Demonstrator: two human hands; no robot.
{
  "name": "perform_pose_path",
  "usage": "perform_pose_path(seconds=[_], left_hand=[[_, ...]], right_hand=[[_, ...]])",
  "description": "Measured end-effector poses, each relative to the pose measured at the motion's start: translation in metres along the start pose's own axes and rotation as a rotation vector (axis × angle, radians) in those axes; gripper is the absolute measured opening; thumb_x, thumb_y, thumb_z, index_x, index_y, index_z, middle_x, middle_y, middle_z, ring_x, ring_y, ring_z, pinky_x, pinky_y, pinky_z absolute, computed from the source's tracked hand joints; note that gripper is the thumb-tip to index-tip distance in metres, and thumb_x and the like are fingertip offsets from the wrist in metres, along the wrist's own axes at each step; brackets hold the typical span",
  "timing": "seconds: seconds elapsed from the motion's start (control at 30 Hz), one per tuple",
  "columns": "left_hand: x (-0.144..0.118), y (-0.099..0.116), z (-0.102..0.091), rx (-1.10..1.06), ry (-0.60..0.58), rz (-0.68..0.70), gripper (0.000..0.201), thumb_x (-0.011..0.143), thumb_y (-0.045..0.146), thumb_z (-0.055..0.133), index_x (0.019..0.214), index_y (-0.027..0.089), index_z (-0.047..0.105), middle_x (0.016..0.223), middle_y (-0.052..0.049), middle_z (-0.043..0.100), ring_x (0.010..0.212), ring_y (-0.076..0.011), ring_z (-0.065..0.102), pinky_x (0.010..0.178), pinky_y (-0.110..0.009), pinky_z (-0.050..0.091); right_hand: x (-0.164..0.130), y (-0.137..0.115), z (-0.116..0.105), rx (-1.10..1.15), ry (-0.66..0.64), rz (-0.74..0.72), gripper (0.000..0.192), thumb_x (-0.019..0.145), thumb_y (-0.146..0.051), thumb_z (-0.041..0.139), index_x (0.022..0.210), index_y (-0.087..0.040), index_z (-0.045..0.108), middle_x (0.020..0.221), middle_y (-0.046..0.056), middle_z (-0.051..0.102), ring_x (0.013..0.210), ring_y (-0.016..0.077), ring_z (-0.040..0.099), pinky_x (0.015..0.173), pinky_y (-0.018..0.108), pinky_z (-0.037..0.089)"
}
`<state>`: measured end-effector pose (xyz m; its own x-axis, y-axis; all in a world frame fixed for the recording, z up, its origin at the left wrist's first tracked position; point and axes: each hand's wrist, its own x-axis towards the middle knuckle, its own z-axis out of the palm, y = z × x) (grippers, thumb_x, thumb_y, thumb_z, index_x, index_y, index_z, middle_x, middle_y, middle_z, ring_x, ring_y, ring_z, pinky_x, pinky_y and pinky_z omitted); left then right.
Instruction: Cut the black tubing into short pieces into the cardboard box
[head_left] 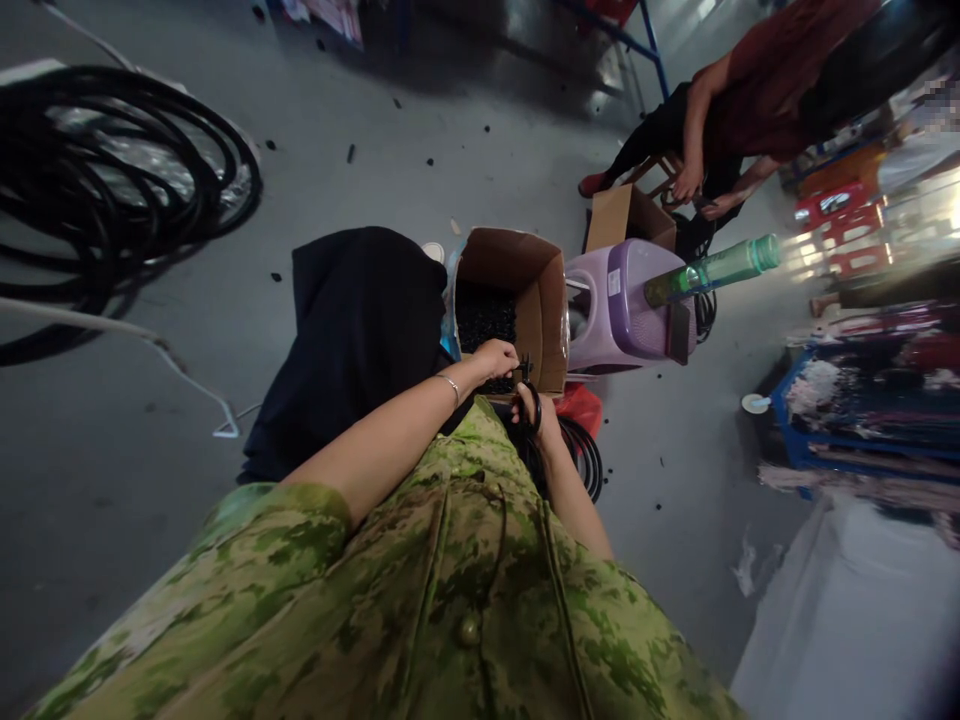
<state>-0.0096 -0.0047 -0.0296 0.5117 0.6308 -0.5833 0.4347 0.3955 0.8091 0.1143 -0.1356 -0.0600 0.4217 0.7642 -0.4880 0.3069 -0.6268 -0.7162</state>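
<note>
Grey workshop floor. Frame centre: left hand pinching small black piece at near edge of open cardboard box; right hand just beside, curled round black loop.

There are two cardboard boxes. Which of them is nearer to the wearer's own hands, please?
The box by the left hand and right hand, with small black pieces inside. The other box stands beyond the purple plastic object, near the co-worker.
</note>
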Motion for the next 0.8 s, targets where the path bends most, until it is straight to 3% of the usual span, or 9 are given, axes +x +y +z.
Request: perform_pose_path(seconds=[0.47, 0.8], left_hand=[[0.004, -0.002, -0.001, 0.027, 0.103, -0.125, 0.015, 0.088, 0.019, 0.061, 0.078, 0.012, 0.07, 0.049, 0.001, 0.053, 0.041, -0.0083, 0.039, 0.046, -0.022, 0.028], [0.004, -0.004, 0.0, 0.027, 0.045, -0.051, 0.012, 0.083, 0.016, 0.064, 0.073, 0.014, 0.069, 0.05, 0.002, 0.053, 0.041, -0.0076, 0.04, 0.046, -0.019, 0.029]], right_hand=[[-0.012, 0.001, 0.025, -0.081, 0.065, -0.049, 0.058, 0.082, -0.07, 0.052, 0.053, -0.02, 0.056, 0.043, 0.0, 0.051, 0.037, 0.0113, 0.047, 0.045, 0.024, 0.039], [-0.003, 0.009, 0.011, -0.027, 0.01, -0.006, 0.059, 0.079, -0.074, 0.055, 0.066, -0.017, 0.063, 0.052, 0.002, 0.061, 0.042, 0.013, 0.055, 0.044, 0.023, 0.04]])
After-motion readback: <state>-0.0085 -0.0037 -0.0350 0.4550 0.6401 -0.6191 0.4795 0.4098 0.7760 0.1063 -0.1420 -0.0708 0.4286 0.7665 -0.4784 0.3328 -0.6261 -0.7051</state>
